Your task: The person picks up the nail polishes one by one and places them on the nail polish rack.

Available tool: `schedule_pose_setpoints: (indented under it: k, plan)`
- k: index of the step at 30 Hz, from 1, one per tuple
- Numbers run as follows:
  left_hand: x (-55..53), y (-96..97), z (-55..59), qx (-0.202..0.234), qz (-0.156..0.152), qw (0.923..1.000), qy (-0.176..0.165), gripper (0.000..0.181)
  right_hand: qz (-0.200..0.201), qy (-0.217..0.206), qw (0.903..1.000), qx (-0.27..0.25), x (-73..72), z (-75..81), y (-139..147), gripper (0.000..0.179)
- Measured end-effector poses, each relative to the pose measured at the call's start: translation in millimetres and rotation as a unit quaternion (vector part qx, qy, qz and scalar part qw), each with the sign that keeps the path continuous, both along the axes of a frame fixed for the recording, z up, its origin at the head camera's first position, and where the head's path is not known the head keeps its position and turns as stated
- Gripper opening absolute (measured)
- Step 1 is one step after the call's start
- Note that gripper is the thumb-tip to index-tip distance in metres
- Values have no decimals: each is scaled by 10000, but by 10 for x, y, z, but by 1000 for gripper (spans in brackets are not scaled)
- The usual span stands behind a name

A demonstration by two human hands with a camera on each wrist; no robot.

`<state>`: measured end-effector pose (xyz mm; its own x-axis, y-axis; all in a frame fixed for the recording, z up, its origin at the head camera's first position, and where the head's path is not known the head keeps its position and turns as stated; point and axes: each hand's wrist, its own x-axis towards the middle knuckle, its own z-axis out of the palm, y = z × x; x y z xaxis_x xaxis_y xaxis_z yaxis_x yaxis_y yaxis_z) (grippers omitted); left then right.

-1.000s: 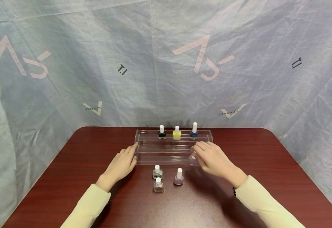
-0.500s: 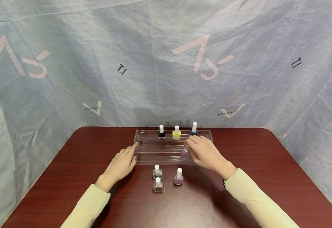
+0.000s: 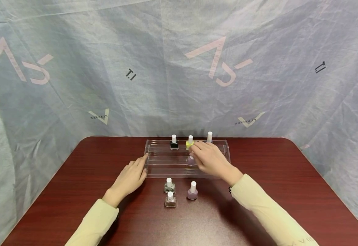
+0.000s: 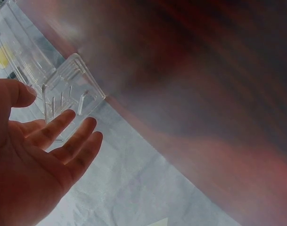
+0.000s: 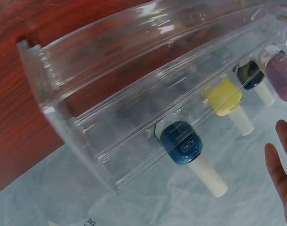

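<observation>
My right hand (image 3: pixel 211 159) pinches a mauve nail polish bottle (image 3: pixel 191 161) by its cap, over the middle of a clear acrylic stepped rack (image 3: pixel 163 171). That held bottle (image 5: pixel 281 75) shows at the right edge of the right wrist view, the cap out of frame. My left hand (image 3: pixel 128 180) lies at the rack's left end, its fingers extended against the side panel (image 4: pixel 72 92). Along the rack's top step stand a black polish bottle (image 3: pixel 174 145), a yellow one (image 3: pixel 188 144) and a blue one (image 5: pixel 182 142), the blue partly hidden by my right hand in the head view.
On the reddish-brown table (image 3: pixel 129 218) in front of the rack stand a second mauve bottle (image 3: pixel 192 194) and two glittery clear bottles, one (image 3: pixel 169 187) behind the other (image 3: pixel 170 202). A grey cloth (image 3: pixel 154 95) hangs behind the table.
My right hand has moved left and slightly back along the rack, carrying the mauve nail polish bottle from the right end to the middle. My left hand has stayed at the rack's left end.
</observation>
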<state>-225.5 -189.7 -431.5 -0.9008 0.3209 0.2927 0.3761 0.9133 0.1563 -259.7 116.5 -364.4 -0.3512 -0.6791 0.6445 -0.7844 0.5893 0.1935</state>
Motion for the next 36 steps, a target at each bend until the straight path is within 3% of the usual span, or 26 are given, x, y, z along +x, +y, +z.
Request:
schedule_pose_setpoints:
  k: [14,36]
  plan:
    - [-8,-2,-6,39,-13,10000,15,56,-192,176,9996,97,-133,1,-173,2]
    - [-10,-3,-9,39,-21,10000,21,56,-358,-9,9988,329,-287,-46,-348,9]
